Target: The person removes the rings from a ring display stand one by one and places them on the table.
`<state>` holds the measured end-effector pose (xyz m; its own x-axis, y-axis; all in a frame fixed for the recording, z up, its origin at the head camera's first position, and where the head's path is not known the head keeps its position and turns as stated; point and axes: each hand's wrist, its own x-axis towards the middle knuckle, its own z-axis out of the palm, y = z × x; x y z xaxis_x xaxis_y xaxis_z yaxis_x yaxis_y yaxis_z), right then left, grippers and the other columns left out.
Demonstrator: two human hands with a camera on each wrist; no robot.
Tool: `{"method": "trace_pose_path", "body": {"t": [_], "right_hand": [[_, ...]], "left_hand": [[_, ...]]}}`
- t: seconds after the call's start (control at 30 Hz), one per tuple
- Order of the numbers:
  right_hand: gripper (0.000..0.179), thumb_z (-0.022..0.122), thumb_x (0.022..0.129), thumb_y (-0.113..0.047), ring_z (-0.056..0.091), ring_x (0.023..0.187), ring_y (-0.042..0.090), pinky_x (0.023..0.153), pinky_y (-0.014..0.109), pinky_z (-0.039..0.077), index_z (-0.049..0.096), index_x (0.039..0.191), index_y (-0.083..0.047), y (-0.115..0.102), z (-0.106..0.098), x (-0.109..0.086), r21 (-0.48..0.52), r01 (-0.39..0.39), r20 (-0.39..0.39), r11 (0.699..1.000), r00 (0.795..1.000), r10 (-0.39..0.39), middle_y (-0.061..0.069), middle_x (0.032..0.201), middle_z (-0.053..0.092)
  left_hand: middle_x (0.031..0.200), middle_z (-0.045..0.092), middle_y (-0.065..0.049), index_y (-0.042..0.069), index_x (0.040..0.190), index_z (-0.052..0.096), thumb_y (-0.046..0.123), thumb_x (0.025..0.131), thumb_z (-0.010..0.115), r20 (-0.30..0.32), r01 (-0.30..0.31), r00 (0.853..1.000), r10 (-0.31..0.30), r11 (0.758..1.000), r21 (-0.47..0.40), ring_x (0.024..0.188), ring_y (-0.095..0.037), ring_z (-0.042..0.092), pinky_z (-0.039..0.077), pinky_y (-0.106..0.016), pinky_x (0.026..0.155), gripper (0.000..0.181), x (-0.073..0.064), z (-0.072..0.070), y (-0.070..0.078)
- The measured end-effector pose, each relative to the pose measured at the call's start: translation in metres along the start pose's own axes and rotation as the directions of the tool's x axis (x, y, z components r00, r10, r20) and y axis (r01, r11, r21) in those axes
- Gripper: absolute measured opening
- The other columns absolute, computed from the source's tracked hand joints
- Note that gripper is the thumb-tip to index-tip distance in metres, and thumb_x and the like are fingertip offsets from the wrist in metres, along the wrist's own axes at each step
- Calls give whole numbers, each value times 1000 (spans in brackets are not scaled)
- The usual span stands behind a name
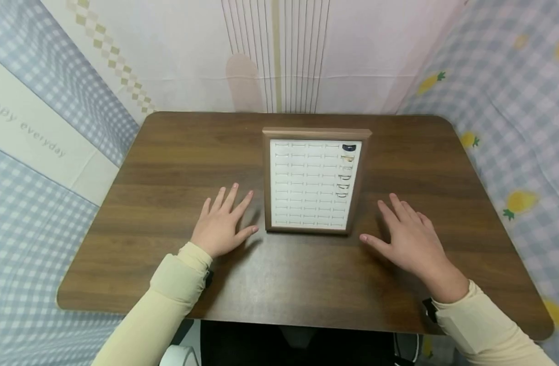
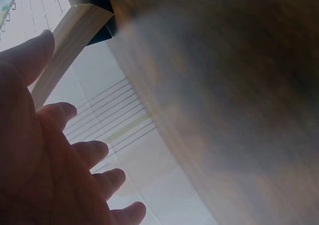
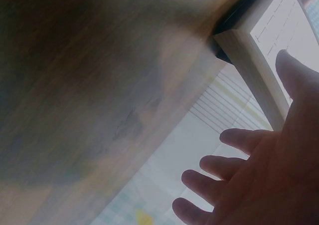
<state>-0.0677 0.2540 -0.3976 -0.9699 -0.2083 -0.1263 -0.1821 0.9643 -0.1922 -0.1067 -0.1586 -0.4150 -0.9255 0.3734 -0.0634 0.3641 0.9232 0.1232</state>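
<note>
A wood-framed display board (image 1: 316,134) stands upright, leaning slightly back, on the brown table. Its white face (image 1: 302,183) carries rows of short slots. Several rings sit in the rightmost column, the top one a wide dark ring (image 1: 349,148), the others thin with gold or silver tones. My left hand (image 1: 222,226) is spread palm down to the left of the frame, thumb pointing toward its lower corner. On the other side my right hand (image 1: 407,241) is spread likewise, fingers apart and holding nothing. Both wrist views show the frame's wooden side (image 2: 70,43) beyond the thumb.
The brown tabletop (image 1: 179,147) has rounded corners and extends on both sides of the board. A pale curtain (image 1: 183,56) hangs behind it, with checked cloth (image 1: 513,127) at the sides. Below the front edge are a dark seat and a white object (image 1: 179,355).
</note>
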Motion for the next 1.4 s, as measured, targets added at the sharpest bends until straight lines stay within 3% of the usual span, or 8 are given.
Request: {"method": "trace_pose_path", "body": {"t": [0.27, 0.47, 0.63, 0.73, 0.87, 1.0, 1.17, 1.4], "right_hand": [[98, 52, 90, -75, 33, 140, 48, 102, 71, 30, 39, 151, 1, 1, 2, 2, 17, 23, -110, 1000, 994, -21, 28, 158, 29], [75, 68, 90, -56, 51, 125, 43, 91, 64, 39, 54, 140, -2, -4, -2, 7, 54, 58, -301, 997, 953, -40, 23, 141, 53], [51, 77, 89, -33, 61, 109, 41, 84, 59, 42, 64, 129, -4, -8, -8, 9, 73, 91, -437, 993, 898, -50, 20, 121, 67], [42, 80, 87, -24, 65, 94, 36, 78, 55, 43, 69, 122, -4, -9, -10, 10, 81, 123, -516, 989, 854, -64, 16, 105, 72], [36, 82, 85, -18, 64, 78, 30, 73, 50, 40, 71, 117, -5, -12, -12, 14, 89, 157, -574, 984, 815, -78, 12, 90, 72], [33, 80, 87, -15, 62, 73, 27, 70, 46, 38, 72, 117, -5, -15, -14, 19, 97, 153, -593, 983, 803, -66, 10, 83, 70], [30, 78, 89, -15, 58, 67, 25, 68, 42, 34, 72, 116, -5, -22, -19, 30, 98, 170, -638, 980, 767, -69, 9, 76, 67], [29, 76, 91, -22, 55, 60, 22, 64, 40, 30, 73, 114, -3, -34, -31, 45, 115, 193, -687, 974, 724, -63, 8, 69, 64]], "left_hand": [[167, 11, -16, 26, 162, 19, 63, 96, 53, 11, 7, 1000, -7, 1000, -22, 151, -43, 14, 19, -66, 116, 83, 0, 4, -3], [166, 12, -20, 21, 162, 16, 59, 96, 56, 23, -9, 1000, 12, 990, -142, 149, -43, 19, 25, -64, 115, 86, 2, 6, -5], [165, 15, -18, 14, 163, 6, 45, 97, 65, 95, -31, 992, 81, 897, -441, 149, -37, 23, 25, -54, 118, 93, 8, 9, -4], [164, 18, -15, 11, 162, 3, 38, 96, 69, 108, -26, 989, 99, 843, -538, 149, -35, 25, 23, -51, 120, 97, 14, 10, -3], [160, 31, -17, 12, 162, 3, 33, 93, 73, 85, -23, 992, 94, 790, -612, 144, -36, 35, 26, -51, 119, 101, 23, 10, -1], [155, 40, -17, 22, 163, 0, 30, 92, 75, 55, -38, 994, 99, 748, -662, 137, -38, 46, 32, -52, 115, 104, 31, 11, 3], [155, 38, -21, 24, 163, -3, 22, 92, 75, 19, -68, 993, 113, 709, -702, 133, -39, 50, 36, -49, 113, 105, 37, 16, 9], [155, 37, -24, 27, 163, 0, 17, 97, 69, 28, -29, 997, 77, 651, -758, 127, -39, 55, 43, -45, 108, 95, 38, 18, 14]]}}
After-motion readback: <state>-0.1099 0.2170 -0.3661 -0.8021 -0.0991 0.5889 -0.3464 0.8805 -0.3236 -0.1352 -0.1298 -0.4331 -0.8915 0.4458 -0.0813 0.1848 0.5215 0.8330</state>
